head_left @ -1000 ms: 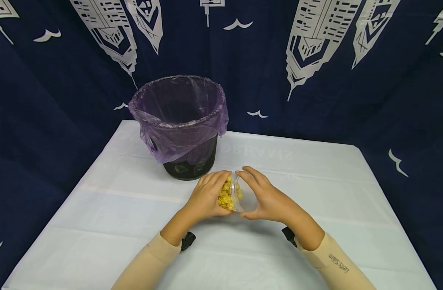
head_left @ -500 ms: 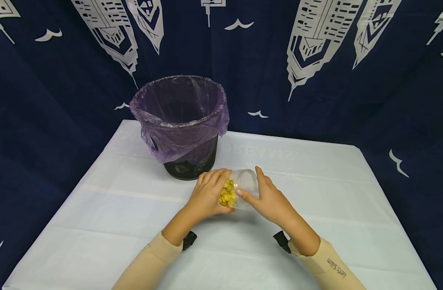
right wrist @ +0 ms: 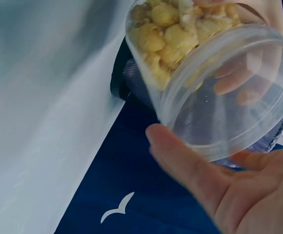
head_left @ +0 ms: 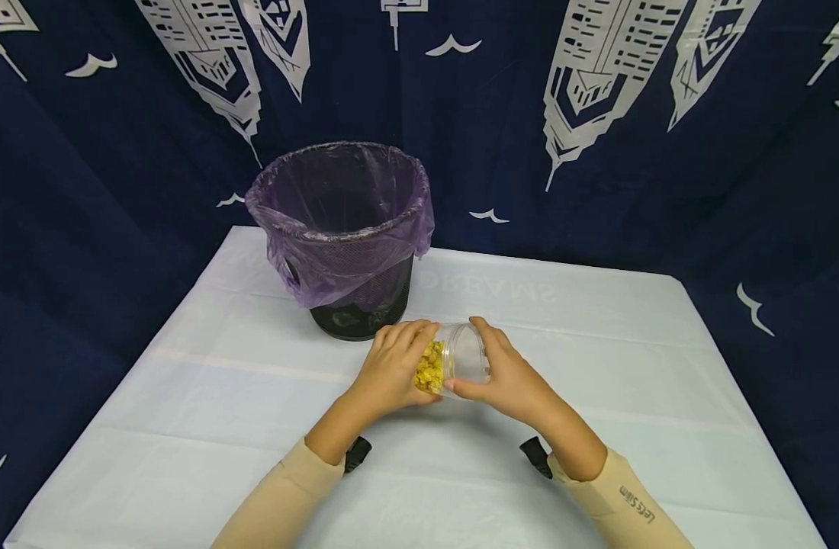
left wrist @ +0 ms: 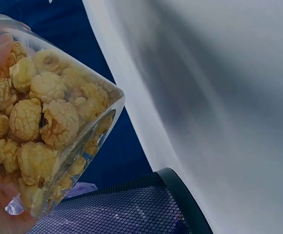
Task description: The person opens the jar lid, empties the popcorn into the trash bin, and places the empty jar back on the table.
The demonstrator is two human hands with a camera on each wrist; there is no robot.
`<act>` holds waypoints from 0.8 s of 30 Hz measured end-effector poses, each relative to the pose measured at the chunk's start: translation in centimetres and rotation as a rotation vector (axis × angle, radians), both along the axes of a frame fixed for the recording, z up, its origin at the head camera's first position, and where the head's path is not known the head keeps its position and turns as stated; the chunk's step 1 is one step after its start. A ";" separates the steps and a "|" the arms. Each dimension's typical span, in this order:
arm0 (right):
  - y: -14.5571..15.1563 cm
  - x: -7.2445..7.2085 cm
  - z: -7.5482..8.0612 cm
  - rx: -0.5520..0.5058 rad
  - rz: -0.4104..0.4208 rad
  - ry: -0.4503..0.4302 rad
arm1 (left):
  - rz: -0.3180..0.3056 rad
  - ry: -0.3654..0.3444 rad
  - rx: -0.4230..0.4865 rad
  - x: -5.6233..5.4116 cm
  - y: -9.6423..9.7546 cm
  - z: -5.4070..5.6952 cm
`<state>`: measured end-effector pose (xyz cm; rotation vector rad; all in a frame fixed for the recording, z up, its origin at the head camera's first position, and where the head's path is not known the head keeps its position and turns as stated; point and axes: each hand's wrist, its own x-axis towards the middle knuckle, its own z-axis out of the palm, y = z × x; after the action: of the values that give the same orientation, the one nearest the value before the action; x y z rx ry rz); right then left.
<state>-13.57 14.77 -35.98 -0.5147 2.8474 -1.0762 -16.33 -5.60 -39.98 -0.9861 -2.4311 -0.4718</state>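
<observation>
Clear popcorn jar (head_left: 464, 357), held sideways near the mesh wastebasket (head_left: 390, 291); likely light, stiff, slick. Your left hand (head_left: 392, 372) grips its body (left wrist: 66, 107), your right hand (head_left: 514, 381) its rimmed end (right wrist: 184, 75): hold there, gently.

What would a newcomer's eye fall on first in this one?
Probably the big purple-lined bin at the back left of the white table, against the dark blue backdrop. Next, the yellow popcorn near the middle of the head view, in a clear jar tipped sideways: the left hand grips its filled end, the right hand its other end.
</observation>
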 end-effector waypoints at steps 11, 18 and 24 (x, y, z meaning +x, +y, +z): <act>1.3 -0.7 -0.4 0.079 0.269 0.178 | 0.006 -0.029 -0.052 0.1 -0.2 0.2; 1.4 -0.4 -0.6 0.115 0.276 0.213 | 0.020 -0.017 -0.068 0.0 -0.2 0.2; 0.4 0.3 -0.5 0.054 0.003 0.070 | 0.010 -0.024 -0.039 0.0 0.1 0.2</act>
<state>-13.23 15.14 -36.50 -0.5641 2.9256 -0.9972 -16.33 -5.51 -39.77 -0.9900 -2.4738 -0.4364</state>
